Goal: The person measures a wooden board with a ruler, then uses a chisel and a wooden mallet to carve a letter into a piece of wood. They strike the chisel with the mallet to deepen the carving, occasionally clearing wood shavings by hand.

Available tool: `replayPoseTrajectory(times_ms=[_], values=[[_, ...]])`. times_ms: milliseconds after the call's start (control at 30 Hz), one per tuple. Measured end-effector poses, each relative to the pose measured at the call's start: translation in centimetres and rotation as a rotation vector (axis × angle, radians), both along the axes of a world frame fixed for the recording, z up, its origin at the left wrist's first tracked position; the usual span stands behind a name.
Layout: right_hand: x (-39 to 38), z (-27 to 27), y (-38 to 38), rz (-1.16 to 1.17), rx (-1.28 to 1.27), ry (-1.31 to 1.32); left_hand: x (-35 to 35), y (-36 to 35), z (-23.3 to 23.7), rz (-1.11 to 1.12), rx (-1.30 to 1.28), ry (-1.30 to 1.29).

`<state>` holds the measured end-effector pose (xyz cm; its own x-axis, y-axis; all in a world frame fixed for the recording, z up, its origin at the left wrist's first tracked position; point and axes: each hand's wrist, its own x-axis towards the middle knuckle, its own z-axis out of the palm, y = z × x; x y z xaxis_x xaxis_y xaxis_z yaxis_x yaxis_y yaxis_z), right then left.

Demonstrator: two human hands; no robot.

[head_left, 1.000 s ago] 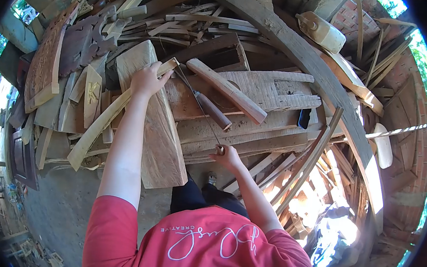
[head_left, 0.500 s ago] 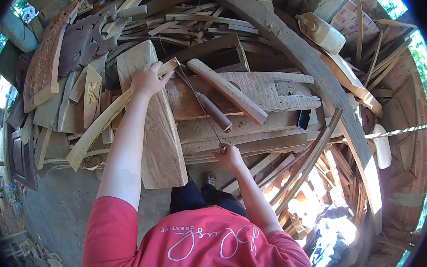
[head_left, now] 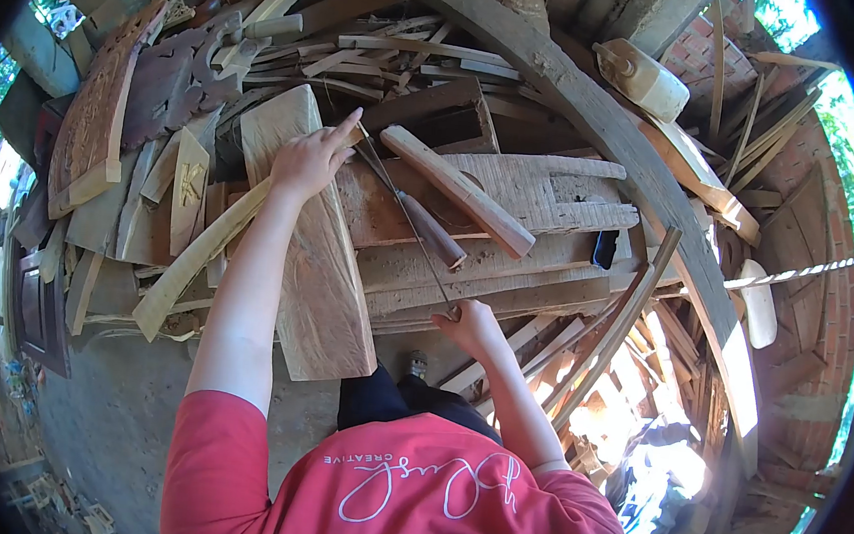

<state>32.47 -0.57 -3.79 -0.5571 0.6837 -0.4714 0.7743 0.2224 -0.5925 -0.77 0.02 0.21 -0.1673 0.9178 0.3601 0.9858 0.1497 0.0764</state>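
Observation:
My left hand [head_left: 307, 162] lies over the upper part of a curved wooden strip [head_left: 192, 264], holding it down across a thick wooden board [head_left: 320, 284]. The index finger points out past the strip. My right hand [head_left: 472, 329] is closed around the lower end of a thin metal tool [head_left: 426, 255], whose upper part runs up towards the strip's tip beside my left fingertips. Its exact contact with the strip is too small to tell. Between the hands, a dark wooden handle [head_left: 430, 231] lies beside a squared wooden bar [head_left: 458, 191].
Carved panels [head_left: 109, 106] lean at the left. Thin offcuts [head_left: 434, 52] are piled behind. A large curved beam [head_left: 600, 110] arches across the right, near a plastic jug [head_left: 642, 80]. A small black object [head_left: 604, 249] sits near the bench edge.
My left hand has shifted slightly, and its index finger is now stretched out over the strip's end. My right hand has moved a little right and down with the thin tool.

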Motion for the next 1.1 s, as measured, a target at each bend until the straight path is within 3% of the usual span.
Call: replayPoseTrajectory(times_ms=[167, 500, 800, 867, 1000, 1100], values=[[0.4, -1.7, -0.6, -0.100, 0.049, 0.122, -0.2, 0.1, -0.3, -0.054, -0.016, 0.035], [0.2, 1.7, -1.2, -0.141, 0.040, 0.026, 0.0, -0.1, -0.2, -0.100, 0.061, 0.067], [-0.4, 2.2, -0.9, 0.019, 0.126, -0.078, 0.1, 0.0, -0.1, -0.057, 0.003, 0.084], [-0.1, 1.1, -1.3, -0.072, 0.303, 0.057, 0.1, 0.0, 0.0, -0.051, -0.001, 0.099], [-0.3, 1.8, -1.6, -0.051, 0.430, 0.060, 0.0, 0.1, -0.3, -0.082, 0.061, 0.077], [-0.1, 1.7, -1.8, 0.015, 0.553, 0.023, 0.1, 0.0, 0.0, 0.017, 0.012, 0.012]])
